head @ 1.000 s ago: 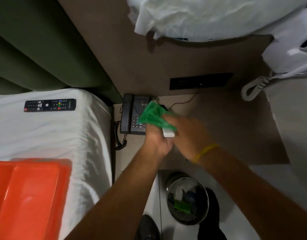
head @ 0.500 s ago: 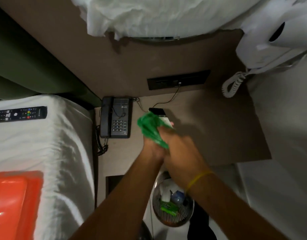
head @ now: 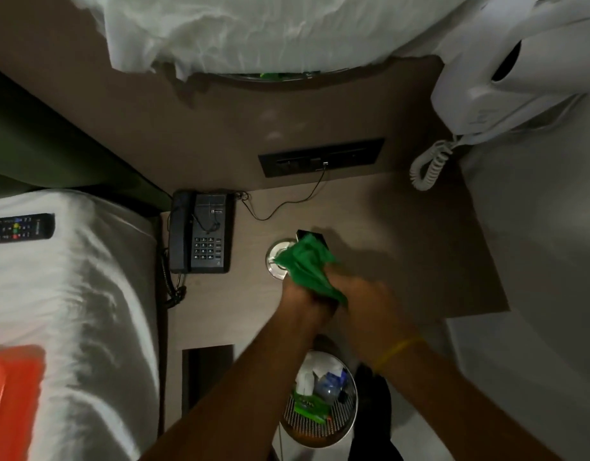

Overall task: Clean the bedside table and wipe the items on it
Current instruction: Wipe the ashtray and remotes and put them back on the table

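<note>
The brown bedside table [head: 403,247] fills the middle of the view. My left hand [head: 302,299] is shut on a crumpled green cloth [head: 307,267]. My right hand [head: 366,302] presses against the cloth from the right, closed on a small device [head: 307,233] wrapped in it. Only the device's dark end pokes out above the cloth. Both hands hover over the table, beside a round clear glass dish [head: 276,258] partly hidden by the cloth. A black telephone [head: 200,232] lies at the table's left edge, apart from my hands.
A black socket panel [head: 322,158] sits on the back wall, with a thin cable running to the telephone. A white wall unit [head: 486,91] with a coiled cord [head: 426,168] hangs at right. The bed at left carries a TV remote [head: 21,227] and an orange tray [head: 11,397]. A wire bin [head: 320,407] stands below.
My hands with the cloth and the device have shifted right, away from the telephone, towards the table's middle. The glass dish has come into view beside the cloth.
</note>
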